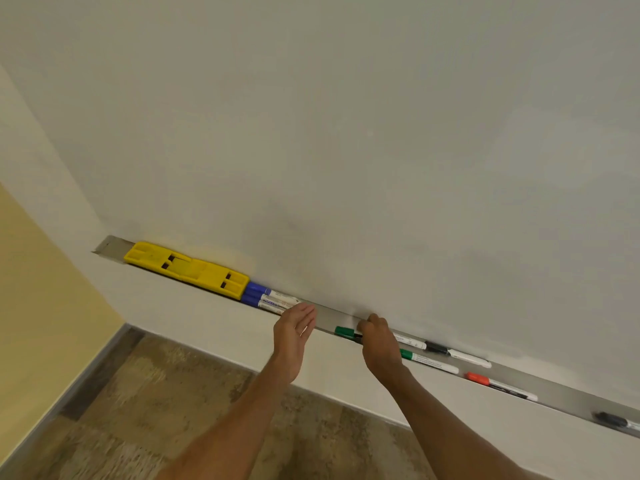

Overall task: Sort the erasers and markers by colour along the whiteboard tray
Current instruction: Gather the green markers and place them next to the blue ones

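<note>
Right hand [379, 341] of mine curls round a green-capped marker [344, 331] in the whiteboard tray [330, 317]. My left hand [294, 337] is flat-fingered, holding nothing, just beside the blue markers [266, 297], which touch the yellow erasers [187, 270].

Yellow eraser [187, 268], blue markers [266, 296], orange-capped marker [500, 386].
</note>
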Motion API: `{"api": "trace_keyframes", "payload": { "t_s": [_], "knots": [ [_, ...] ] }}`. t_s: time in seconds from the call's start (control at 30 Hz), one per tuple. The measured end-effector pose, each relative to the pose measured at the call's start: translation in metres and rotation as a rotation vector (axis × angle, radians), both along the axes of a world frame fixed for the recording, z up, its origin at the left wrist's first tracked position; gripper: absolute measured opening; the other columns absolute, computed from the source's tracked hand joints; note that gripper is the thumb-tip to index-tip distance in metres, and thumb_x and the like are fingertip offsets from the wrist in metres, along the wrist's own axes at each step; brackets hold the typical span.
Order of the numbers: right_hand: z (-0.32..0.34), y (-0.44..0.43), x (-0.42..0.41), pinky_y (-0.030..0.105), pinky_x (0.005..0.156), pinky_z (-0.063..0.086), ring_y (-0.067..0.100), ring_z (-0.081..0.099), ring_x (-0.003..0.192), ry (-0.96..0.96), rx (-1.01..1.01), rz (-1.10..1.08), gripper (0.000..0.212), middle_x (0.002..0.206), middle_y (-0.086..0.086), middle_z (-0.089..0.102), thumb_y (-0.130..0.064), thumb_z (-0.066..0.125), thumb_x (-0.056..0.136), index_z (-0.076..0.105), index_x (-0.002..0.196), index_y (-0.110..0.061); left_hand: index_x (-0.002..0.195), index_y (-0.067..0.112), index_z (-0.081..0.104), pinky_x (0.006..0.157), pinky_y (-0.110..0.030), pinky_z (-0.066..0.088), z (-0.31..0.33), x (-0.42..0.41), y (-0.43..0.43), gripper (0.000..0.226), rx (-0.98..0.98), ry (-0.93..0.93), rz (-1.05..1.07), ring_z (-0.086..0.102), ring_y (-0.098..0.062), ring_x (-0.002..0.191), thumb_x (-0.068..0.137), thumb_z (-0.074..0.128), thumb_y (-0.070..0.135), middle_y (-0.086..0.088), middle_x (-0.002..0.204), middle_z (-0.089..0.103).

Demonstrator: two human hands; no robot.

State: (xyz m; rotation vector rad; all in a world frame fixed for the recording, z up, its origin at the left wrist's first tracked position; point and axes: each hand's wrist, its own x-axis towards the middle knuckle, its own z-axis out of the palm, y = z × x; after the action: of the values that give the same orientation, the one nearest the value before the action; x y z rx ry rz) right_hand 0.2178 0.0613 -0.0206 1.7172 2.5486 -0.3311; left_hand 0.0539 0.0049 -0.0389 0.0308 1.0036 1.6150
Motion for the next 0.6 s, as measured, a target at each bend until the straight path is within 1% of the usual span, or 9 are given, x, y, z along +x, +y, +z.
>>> {"api": "trace_keyframes", "payload": {
  "t_s": [0.1, 0.27, 0.37, 0.43, 0.5, 0.53, 0.6],
  "knots": [
    [-0.001, 0.000, 0.000, 0.036, 0.085, 0.049, 0.025, 0.050, 0.107, -0.018, 0.016, -0.003, 0.027, 0.118, 0.010, 0.053, 0.004, 0.055, 0.086, 0.058, 0.111, -0.007, 0.126, 0.004, 0.054, 0.100, -0.036, 0.044, 0.000, 0.000, -0.003, 0.033, 0.002, -0.070, 0.013, 0.058, -0.028, 0.116, 0.097, 0.046, 0.017, -0.014, 0.123, 0.062],
    [0.002, -0.003, -0.006, 0.035, 0.086, 0.045, 0.024, 0.049, 0.108, 0.013, 0.090, 0.034, 0.025, 0.118, 0.008, 0.055, -0.004, 0.054, 0.090, 0.058, 0.114, -0.011, 0.134, 0.006, 0.048, 0.106, -0.035, 0.040, -0.002, 0.007, -0.005, 0.038, 0.015, -0.114, 0.007, 0.054, -0.026, 0.123, 0.097, 0.047, 0.016, -0.012, 0.130, 0.058],
    [0.008, -0.005, -0.014, 0.035, 0.085, 0.044, 0.024, 0.049, 0.107, 0.095, 0.150, 0.070, 0.028, 0.115, 0.006, 0.057, -0.003, 0.049, 0.091, 0.060, 0.114, -0.012, 0.129, 0.008, 0.052, 0.107, -0.035, 0.040, -0.001, 0.019, -0.003, 0.035, 0.040, -0.120, 0.002, 0.056, -0.024, 0.120, 0.095, 0.054, 0.014, -0.011, 0.126, 0.060],
    [0.014, -0.006, -0.019, 0.035, 0.084, 0.043, 0.024, 0.049, 0.107, 0.135, 0.164, 0.098, 0.026, 0.112, 0.005, 0.059, -0.007, 0.047, 0.091, 0.063, 0.112, -0.013, 0.117, 0.010, 0.059, 0.102, -0.034, 0.044, 0.003, 0.029, 0.000, 0.026, 0.088, -0.116, -0.042, 0.061, -0.021, 0.112, 0.091, 0.059, 0.015, -0.010, 0.116, 0.064],
    [0.019, -0.007, -0.025, 0.036, 0.084, 0.042, 0.024, 0.049, 0.107, 0.168, 0.155, 0.125, 0.024, 0.109, 0.005, 0.060, -0.014, 0.048, 0.091, 0.064, 0.109, -0.015, 0.109, 0.008, 0.062, 0.091, -0.033, 0.049, 0.007, 0.039, 0.001, 0.022, 0.140, -0.085, -0.100, 0.065, -0.020, 0.099, 0.091, 0.058, 0.020, -0.011, 0.105, 0.066],
    [0.021, -0.008, -0.026, 0.036, 0.084, 0.041, 0.024, 0.049, 0.106, 0.181, 0.144, 0.136, 0.023, 0.108, 0.005, 0.060, -0.018, 0.049, 0.091, 0.064, 0.109, -0.016, 0.110, 0.005, 0.061, 0.088, -0.034, 0.050, 0.008, 0.044, 0.002, 0.025, 0.151, -0.070, -0.122, 0.065, -0.021, 0.097, 0.093, 0.055, 0.023, -0.012, 0.103, 0.066],
    [0.026, -0.010, -0.028, 0.036, 0.086, 0.040, 0.024, 0.049, 0.106, 0.192, 0.130, 0.165, 0.023, 0.108, 0.005, 0.061, -0.022, 0.051, 0.092, 0.062, 0.110, -0.017, 0.119, 0.000, 0.056, 0.090, -0.038, 0.050, 0.008, 0.055, 0.003, 0.035, 0.137, -0.062, -0.139, 0.062, -0.027, 0.103, 0.097, 0.048, 0.026, -0.018, 0.107, 0.063]
  ]
}}
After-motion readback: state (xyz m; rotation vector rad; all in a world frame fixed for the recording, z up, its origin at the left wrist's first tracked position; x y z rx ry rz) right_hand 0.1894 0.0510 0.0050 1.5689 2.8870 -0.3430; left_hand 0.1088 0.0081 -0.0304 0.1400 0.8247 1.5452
